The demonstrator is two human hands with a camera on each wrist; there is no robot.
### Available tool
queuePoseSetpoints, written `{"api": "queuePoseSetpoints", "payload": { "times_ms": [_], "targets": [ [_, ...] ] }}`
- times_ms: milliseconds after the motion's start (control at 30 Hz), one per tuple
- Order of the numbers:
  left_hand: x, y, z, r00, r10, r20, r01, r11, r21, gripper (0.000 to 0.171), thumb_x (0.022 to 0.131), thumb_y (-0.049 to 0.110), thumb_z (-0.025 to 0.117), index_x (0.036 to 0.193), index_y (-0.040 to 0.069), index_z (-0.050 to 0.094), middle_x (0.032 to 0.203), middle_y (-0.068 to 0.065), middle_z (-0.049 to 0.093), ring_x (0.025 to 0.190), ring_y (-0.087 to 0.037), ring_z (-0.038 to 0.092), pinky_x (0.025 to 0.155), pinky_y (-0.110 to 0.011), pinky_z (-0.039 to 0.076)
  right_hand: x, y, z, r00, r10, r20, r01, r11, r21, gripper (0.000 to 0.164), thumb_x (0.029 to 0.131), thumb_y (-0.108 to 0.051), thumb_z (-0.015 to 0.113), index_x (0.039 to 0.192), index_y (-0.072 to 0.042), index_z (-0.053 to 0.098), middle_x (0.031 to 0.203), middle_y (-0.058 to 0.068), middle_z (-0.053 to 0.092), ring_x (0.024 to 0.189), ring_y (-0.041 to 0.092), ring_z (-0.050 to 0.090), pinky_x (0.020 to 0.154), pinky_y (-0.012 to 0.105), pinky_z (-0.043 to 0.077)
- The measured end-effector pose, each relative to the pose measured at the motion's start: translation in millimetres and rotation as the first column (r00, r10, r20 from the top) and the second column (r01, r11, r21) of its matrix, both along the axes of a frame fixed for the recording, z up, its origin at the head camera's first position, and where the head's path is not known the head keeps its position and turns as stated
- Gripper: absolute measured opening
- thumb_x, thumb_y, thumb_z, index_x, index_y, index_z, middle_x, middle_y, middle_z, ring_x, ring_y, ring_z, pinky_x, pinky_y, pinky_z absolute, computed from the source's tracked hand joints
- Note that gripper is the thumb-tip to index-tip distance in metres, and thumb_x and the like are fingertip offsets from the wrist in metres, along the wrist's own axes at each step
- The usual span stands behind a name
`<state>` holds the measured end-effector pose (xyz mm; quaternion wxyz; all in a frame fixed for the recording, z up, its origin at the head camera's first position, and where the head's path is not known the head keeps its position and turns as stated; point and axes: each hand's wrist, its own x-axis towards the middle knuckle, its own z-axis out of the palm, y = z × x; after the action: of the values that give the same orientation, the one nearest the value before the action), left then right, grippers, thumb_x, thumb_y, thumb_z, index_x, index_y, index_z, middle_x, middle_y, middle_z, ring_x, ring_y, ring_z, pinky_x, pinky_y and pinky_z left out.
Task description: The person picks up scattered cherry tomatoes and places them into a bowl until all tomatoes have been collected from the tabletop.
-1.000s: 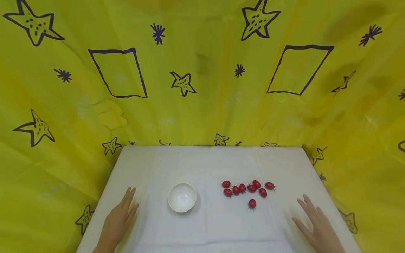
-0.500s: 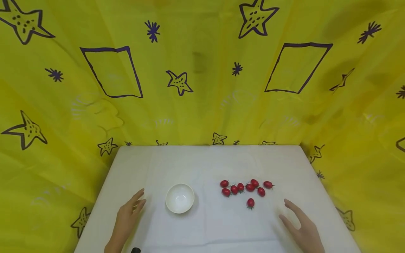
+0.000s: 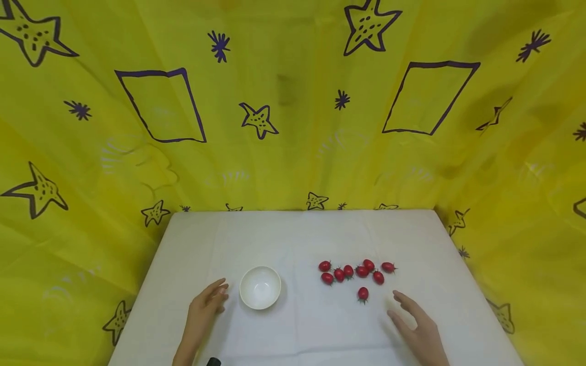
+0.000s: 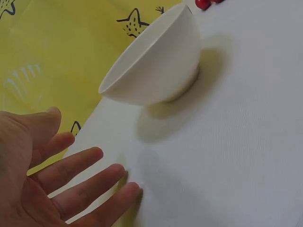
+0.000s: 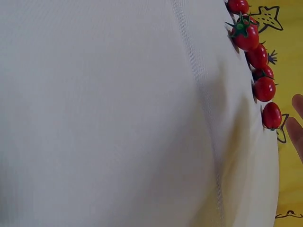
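White bowl point(image 3: 260, 288) is sitting upright on the tbl. point(image 3: 256, 335), L hand point(image 3: 205, 306) hovering just beside it, fingers loosely parted & holding nothing. Red tomatoes point(image 3: 361, 271) (nine, green stalks showing) are lying right of the bowl; R hand point(image 3: 420, 328) is hovering nearby, thumb & fingers apart, gripping nothing. Yellow sheet point(image 3: 297, 157) is hanging behind.
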<state>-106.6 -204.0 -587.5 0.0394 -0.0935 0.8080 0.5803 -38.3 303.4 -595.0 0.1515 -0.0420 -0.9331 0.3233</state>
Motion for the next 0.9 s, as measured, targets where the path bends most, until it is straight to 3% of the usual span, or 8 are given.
{"api": "queuePoseSetpoints", "payload": {
  "times_ms": [100, 233, 367, 433, 533, 667, 900],
  "targets": [
    [1.6, 4, -2.0, 1.0, 0.001, 0.028, -0.004, 0.996, 0.087, 0.047, 0.106, 0.027, 0.061, 0.148, 0.006, 0.056, 0.144, -0.021, 0.063, 0.121, -0.03, 0.07, 0.085, -0.028, 0.067, -1.1, -6, -3.7, 1.0, -0.008, 0.015, 0.009, 1.0, -0.015, 0.053, 0.091, -0.019, 0.082, 0.141, -0.014, 0.064, 0.131, 0.007, 0.074, 0.112, -0.01, 0.058, 0.092, -0.01, 0.035],
    [2.6, 9, -3.8, 0.999, -0.01, 0.04, 0.003, 0.985, 0.171, 0.051, 0.106, 0.029, 0.061, 0.15, 0.004, 0.053, 0.148, -0.024, 0.06, 0.128, -0.038, 0.066, 0.088, -0.034, 0.067, -4.2, -14, -8.0, 1.0, -0.003, 0.028, 0.004, 0.999, -0.046, 0.052, 0.092, -0.018, 0.081, 0.141, -0.015, 0.063, 0.131, 0.006, 0.074, 0.113, 0.018, 0.069, 0.092, -0.006, 0.042],
    [2.3, 16, -6.4, 0.998, -0.021, 0.051, 0.009, 0.973, 0.23, 0.053, 0.106, 0.028, 0.062, 0.152, 0.005, 0.051, 0.149, -0.025, 0.058, 0.126, -0.037, 0.067, 0.088, -0.034, 0.067, -7.9, -20, -13.2, 0.999, 0.015, 0.036, -0.012, 0.997, -0.081, 0.052, 0.093, -0.02, 0.081, 0.142, -0.014, 0.063, 0.132, 0.007, 0.073, 0.114, 0.027, 0.071, 0.093, -0.004, 0.044],
    [2.3, 20, -8.6, 0.998, -0.03, 0.055, 0.015, 0.964, 0.264, 0.055, 0.105, 0.028, 0.062, 0.154, 0.005, 0.049, 0.15, -0.026, 0.057, 0.124, -0.035, 0.069, 0.088, -0.034, 0.067, -9.6, -22, -16.6, 0.999, 0.028, 0.033, -0.025, 0.994, -0.104, 0.053, 0.092, -0.019, 0.081, 0.142, -0.013, 0.063, 0.133, 0.007, 0.073, 0.115, 0.021, 0.07, 0.094, -0.005, 0.043],
    [2.2, 26, -12.6, 0.998, -0.045, 0.051, 0.027, 0.951, 0.308, 0.059, 0.105, 0.028, 0.063, 0.155, 0.004, 0.046, 0.15, -0.027, 0.056, 0.123, -0.034, 0.069, 0.088, -0.035, 0.067, -13.3, -24, -22.1, 0.999, 0.045, 0.012, -0.044, 0.991, -0.126, 0.054, 0.091, -0.019, 0.082, 0.141, -0.013, 0.064, 0.133, 0.008, 0.073, 0.115, -0.001, 0.066, 0.095, -0.008, 0.04],
    [2.8, 32, -16.0, 0.998, -0.044, 0.052, 0.024, 0.938, 0.345, 0.059, 0.105, 0.025, 0.063, 0.156, 0.002, 0.045, 0.15, -0.03, 0.054, 0.128, -0.039, 0.066, 0.089, -0.037, 0.067, -20.0, -26, -29.7, 0.997, 0.07, -0.034, -0.074, 0.983, -0.167, 0.056, 0.089, -0.011, 0.083, 0.141, -0.01, 0.064, 0.133, 0.012, 0.072, 0.116, -0.024, 0.049, 0.097, -0.007, 0.04],
    [4.3, 38, -18.5, 0.998, -0.035, 0.06, 0.011, 0.936, 0.351, 0.057, 0.106, 0.022, 0.061, 0.155, 0.0, 0.044, 0.152, -0.034, 0.049, 0.133, -0.047, 0.06, 0.089, -0.037, 0.067, -31.2, -32, -41.6, 0.997, 0.073, -0.021, -0.076, 0.977, -0.199, 0.056, 0.089, -0.006, 0.081, 0.141, -0.006, 0.061, 0.14, 0.017, 0.067, 0.122, -0.035, 0.033, 0.1, -0.009, 0.035]
  ]
}}
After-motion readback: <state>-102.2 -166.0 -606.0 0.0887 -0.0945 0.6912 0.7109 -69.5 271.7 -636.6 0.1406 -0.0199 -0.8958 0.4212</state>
